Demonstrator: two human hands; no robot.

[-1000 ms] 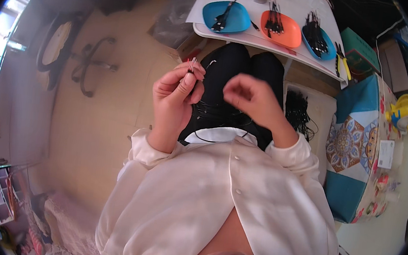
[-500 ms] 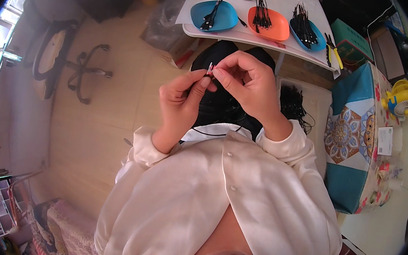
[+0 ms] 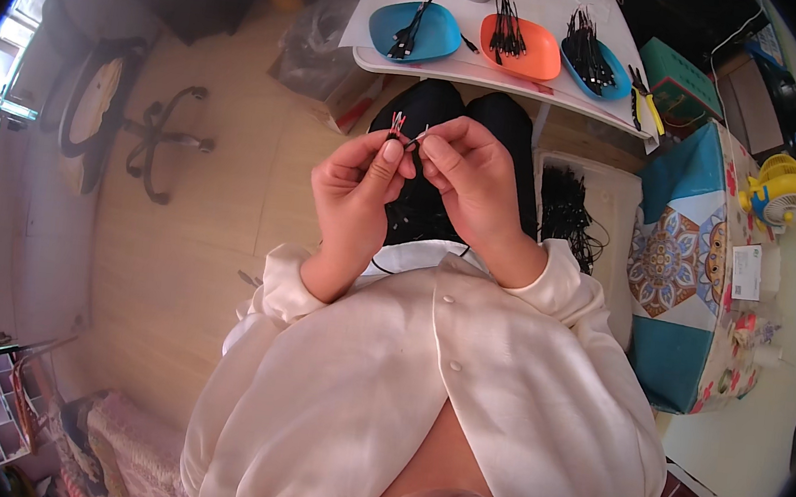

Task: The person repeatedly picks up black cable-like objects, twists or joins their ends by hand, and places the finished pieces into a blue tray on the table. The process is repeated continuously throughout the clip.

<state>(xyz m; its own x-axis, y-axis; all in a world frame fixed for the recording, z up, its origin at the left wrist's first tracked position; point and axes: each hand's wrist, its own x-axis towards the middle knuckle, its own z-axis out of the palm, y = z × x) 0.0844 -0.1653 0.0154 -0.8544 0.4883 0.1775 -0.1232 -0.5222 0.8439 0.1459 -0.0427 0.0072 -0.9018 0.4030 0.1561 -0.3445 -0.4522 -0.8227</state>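
Over my lap, my left hand (image 3: 355,191) pinches a small bunch of black cables (image 3: 397,124) between thumb and forefinger. Their stripped ends point up, showing thin red and white wires. Close beside it, my right hand (image 3: 477,189) has its thumb and fingers closed on the end of one thin black cable (image 3: 416,140), whose tip looks pale. The hands nearly touch. Below them, the rest of the cables is hard to make out against my black trousers (image 3: 432,107).
Ahead, a white table (image 3: 455,72) carries a blue plate (image 3: 443,48), an orange plate (image 3: 545,65) and another blue plate (image 3: 617,87), all with black cables. Yellow-handled pliers (image 3: 651,112) lie at its right. A bin (image 3: 627,210) of black cables stands right of my legs.
My right hand has drawn slightly away from the left, and a separate cable end shows at its fingertips. The bunch's wires now stand more visible above my left thumb.
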